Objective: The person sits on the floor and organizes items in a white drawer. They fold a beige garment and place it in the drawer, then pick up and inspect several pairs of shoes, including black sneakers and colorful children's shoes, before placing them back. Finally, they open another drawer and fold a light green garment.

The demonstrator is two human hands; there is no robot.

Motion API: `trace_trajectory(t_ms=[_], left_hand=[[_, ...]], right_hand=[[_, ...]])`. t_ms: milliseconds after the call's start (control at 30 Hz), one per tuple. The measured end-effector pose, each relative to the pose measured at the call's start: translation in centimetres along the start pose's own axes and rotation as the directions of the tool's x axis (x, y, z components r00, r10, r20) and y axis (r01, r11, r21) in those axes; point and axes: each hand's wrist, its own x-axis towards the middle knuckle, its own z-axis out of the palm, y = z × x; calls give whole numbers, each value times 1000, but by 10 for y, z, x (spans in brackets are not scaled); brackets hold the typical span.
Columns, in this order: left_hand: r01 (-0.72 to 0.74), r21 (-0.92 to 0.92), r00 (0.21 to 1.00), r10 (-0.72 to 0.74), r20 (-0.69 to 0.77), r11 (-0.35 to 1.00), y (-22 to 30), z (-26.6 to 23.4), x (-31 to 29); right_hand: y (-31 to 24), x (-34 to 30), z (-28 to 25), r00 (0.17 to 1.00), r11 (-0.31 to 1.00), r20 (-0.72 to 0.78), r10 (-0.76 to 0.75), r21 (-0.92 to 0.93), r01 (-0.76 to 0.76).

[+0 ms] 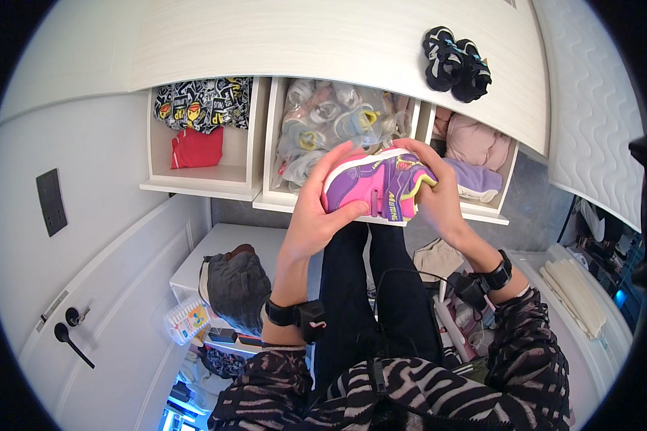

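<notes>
Between my two hands is a pink and purple child's sneaker (370, 188) with a white sole and yellow-green trim, held above the front of the middle drawer (267, 161). My left hand (318, 205) grips one end, its thumb across the side. Around the other end curls my right hand (440, 197), its fingers partly hidden by the sneaker. Under and beyond it, the middle drawer holds several shoes in clear plastic bags (331, 118). A pair of black shoes (456, 65) rests on the pale wooden surface beyond the drawers, to the right.
The left drawer (201, 183) stands pulled out with a patterned cloth (201, 104) and a red cloth (196, 148). Pink and lilac folded fabric (474, 144) fills the right drawer (492, 214). A white door (115, 294) is at left; a dark grey cloth item (237, 287) sits near it.
</notes>
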Motion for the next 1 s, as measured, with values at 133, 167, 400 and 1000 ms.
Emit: trace_trajectory(t_ms=[133,167,400,1000], left_hand=[[35,49,999,-35,5,998,1,-10,-10],[33,20,999,-33,-10,999,1,-12,-11],[-111,220,972,151,-178,969,-14,-5,-16],[-143,263,933,218,-286,954,22,34,-15]], right_hand=[[3,0,3,997,997,-50,-64,45,66],[4,0,3,996,996,-64,-65,61,68],[6,-9,1,981,980,-67,-183,-95,176],[-2,-32,9,904,921,-197,-379,-179,347]])
